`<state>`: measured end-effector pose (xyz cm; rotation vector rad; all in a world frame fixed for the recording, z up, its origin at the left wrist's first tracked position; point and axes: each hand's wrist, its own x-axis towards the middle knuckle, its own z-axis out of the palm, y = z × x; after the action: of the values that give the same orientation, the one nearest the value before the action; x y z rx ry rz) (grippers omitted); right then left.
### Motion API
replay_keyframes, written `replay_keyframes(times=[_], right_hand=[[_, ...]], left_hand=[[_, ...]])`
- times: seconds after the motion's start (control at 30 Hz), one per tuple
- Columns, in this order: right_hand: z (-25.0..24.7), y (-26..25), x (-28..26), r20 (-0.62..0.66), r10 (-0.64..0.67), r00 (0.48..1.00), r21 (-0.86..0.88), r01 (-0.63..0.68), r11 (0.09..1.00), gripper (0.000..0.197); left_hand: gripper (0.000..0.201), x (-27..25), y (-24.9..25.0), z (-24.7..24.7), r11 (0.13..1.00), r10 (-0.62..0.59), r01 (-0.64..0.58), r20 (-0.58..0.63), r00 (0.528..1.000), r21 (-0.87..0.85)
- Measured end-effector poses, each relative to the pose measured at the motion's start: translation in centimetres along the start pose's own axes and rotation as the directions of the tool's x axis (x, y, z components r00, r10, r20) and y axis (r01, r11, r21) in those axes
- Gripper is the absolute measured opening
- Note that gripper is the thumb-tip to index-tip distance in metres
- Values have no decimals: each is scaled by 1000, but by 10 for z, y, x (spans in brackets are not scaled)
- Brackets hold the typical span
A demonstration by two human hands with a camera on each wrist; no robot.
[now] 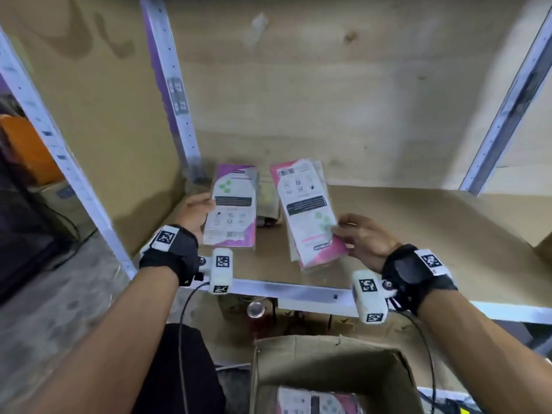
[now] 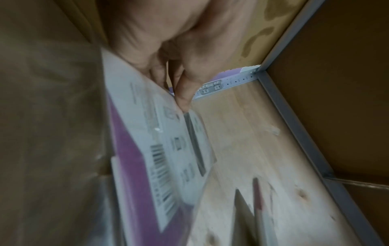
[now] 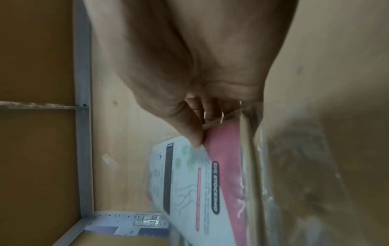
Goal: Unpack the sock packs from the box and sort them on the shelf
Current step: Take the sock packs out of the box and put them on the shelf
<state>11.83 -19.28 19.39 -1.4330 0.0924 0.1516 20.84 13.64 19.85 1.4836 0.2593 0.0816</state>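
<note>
We judge the sorting well begun yet unfinished: packs remain in the box (image 1: 328,363), while over the shelf (image 1: 418,222) our left hand (image 1: 195,215) grips purple packs (image 1: 231,206) and our right hand (image 1: 363,239) pinches pink packs (image 1: 304,204).

A shelf (image 1: 418,222) with a brown cardboard-lined board and a pale metal front rail carries the packs. At its left, near the upright post, lies a purple sock pack (image 1: 231,204). Just right of it, partly hidden, sits a pale pack (image 1: 267,198). On the floor below stands an open cardboard box (image 1: 328,363).
</note>
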Motion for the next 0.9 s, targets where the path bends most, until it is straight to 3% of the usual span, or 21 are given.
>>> replay_keyframes(times=[0.2, 0.37, 0.5, 0.63, 0.77, 0.83, 0.9], right_hand=[[47, 0, 96, -66, 105, 992, 17, -104, 994, 28], [73, 7, 165, -108, 177, 978, -45, -183, 982, 38], [87, 14, 199, -159, 160, 974, -157, -185, 970, 31], [99, 22, 211, -227, 38, 973, -355, -119, 927, 35], [105, 15, 198, -190, -34, 981, -442, -55, 895, 17], [100, 9, 181, -162, -34, 986, -487, -50, 872, 29], [91, 0, 152, -124, -33, 992, -511, -35, 859, 27]], left_hand=[[33, 81, -5, -8, 991, -36, 49, -112, 993, 121], [36, 141, -9, -11, 928, -69, 89, -68, 995, 363], [37, 165, -10, -9, 906, -64, 95, -88, 994, 412], [40, 159, -8, 6, 828, -9, 42, -63, 998, 560], [39, 130, -2, 11, 759, 5, -32, 44, 999, 650], [55, 106, 5, 8, 651, 81, -115, 82, 993, 750], [55, 78, 14, 8, 574, 217, -225, 119, 969, 787]])
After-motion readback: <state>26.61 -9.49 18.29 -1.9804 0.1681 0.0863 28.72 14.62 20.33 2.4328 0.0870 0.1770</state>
